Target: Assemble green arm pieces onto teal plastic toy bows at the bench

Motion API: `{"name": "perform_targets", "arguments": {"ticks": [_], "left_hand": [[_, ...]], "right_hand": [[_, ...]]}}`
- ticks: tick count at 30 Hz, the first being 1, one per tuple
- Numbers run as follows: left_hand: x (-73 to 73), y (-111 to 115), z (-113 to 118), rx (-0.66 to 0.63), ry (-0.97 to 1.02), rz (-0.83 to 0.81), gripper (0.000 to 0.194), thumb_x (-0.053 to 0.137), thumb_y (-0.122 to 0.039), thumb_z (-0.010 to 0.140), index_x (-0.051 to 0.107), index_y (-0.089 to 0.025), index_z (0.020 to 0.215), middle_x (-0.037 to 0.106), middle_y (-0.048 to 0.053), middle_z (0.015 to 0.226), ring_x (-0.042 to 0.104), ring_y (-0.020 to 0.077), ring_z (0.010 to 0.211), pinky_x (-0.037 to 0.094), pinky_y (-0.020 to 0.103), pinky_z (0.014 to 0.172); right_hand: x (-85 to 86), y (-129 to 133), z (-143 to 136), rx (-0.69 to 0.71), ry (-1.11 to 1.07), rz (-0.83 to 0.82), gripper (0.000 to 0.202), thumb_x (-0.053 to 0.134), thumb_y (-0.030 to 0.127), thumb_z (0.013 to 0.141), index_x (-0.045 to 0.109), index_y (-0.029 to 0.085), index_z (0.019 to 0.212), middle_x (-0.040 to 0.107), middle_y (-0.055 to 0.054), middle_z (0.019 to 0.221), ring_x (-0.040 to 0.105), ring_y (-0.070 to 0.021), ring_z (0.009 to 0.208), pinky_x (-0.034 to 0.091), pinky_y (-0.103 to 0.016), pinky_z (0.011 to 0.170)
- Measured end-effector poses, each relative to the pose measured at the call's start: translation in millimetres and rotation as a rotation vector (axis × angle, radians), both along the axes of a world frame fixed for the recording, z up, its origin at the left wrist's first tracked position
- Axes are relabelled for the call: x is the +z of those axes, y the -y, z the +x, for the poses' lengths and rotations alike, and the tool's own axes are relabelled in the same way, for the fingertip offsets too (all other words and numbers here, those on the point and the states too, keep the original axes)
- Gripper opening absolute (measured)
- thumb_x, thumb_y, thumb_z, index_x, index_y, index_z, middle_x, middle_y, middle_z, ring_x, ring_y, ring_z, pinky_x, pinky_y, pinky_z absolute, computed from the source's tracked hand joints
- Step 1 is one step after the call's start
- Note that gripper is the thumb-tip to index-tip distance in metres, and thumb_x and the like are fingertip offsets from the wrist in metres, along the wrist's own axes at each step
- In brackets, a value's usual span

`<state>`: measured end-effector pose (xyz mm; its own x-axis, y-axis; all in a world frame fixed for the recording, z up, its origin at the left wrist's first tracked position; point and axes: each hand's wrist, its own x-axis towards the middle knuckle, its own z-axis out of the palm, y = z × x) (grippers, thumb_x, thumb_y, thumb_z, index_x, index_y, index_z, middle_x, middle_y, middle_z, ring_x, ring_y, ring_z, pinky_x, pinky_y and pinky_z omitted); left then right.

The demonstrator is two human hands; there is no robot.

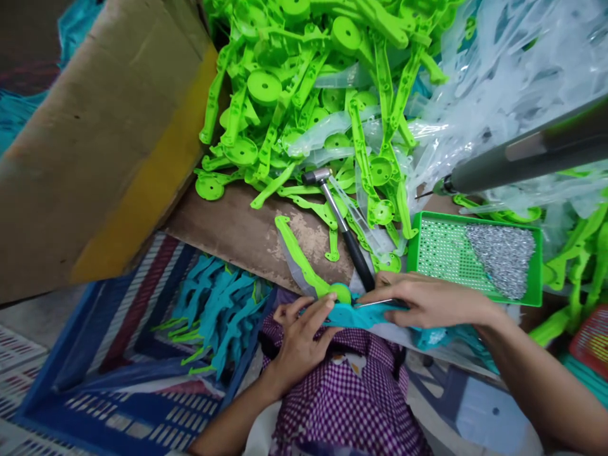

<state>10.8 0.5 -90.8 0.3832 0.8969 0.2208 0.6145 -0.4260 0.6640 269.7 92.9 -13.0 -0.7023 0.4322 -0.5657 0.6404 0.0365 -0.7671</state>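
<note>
At the table's front edge my left hand (306,332) is closed on a teal plastic part (354,315), its fingertips also touching the round end of a lime-green plastic arm (306,266). That arm points up and left across the table edge. From the right, my right hand (422,301) pinches a thin metal tool (377,303), which looks like tweezers, its tip over the teal part near the green round end. Just beyond the hands lies a hammer (342,221) with a black handle.
Lime-green parts (285,82) pile up at the back, beside translucent pieces (513,69). A green tray (415,253) holds small metal pins. An electric screwdriver (517,155) hangs in from the right. A cardboard box (95,145) stands left, above a blue crate (57,373) of teal parts.
</note>
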Motion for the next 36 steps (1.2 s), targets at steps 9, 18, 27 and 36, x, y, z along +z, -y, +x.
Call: {"name": "perform_targets", "arguments": {"ticks": [9,18,27,36], "left_hand": [[1.4,-2.5,0.6,0.002,0.011,0.004,0.055,0.067,-0.021,0.083,0.043,-0.023,0.133,0.071,0.007,0.11,0.06,0.0212,0.104,0.042,0.037,0.089],[-2.5,-0.8,-0.3,0.005,-0.014,0.039,0.056,0.068,-0.021,0.083,0.043,-0.024,0.133,0.072,0.006,0.109,0.059,0.0218,0.103,0.04,0.038,0.088],[-5.4,-0.1,-0.6,0.007,0.013,0.038,0.051,0.069,-0.021,0.083,0.046,-0.025,0.129,0.071,0.006,0.111,0.057,0.0225,0.107,0.039,0.038,0.088],[-4.6,-1.6,0.2,-0.028,0.042,0.055,0.053,0.068,-0.016,0.083,0.045,-0.022,0.13,0.07,0.008,0.114,0.056,0.0209,0.109,0.04,0.037,0.091]], "right_hand": [[-4.9,41.5,-1.5,-0.498,0.004,-0.015,0.031,0.049,0.037,0.092,0.066,0.023,0.114,0.067,-0.007,0.106,0.062,-0.0197,0.094,0.049,-0.03,0.079],[-9.7,53.1,2.6,-0.701,0.025,-0.011,0.033,0.049,0.044,0.092,0.064,0.022,0.111,0.071,-0.007,0.105,0.066,-0.021,0.093,0.052,-0.029,0.074],[9.6,50.0,16.5,-0.229,0.148,0.347,0.03,0.037,0.032,0.098,0.062,0.028,0.115,0.067,-0.004,0.1,0.064,-0.0164,0.085,0.045,-0.028,0.07],[15.5,-3.2,12.0,-0.004,0.066,0.367,0.026,0.042,0.027,0.096,0.067,0.026,0.106,0.07,-0.002,0.096,0.065,-0.0131,0.08,0.039,-0.024,0.064]]}}
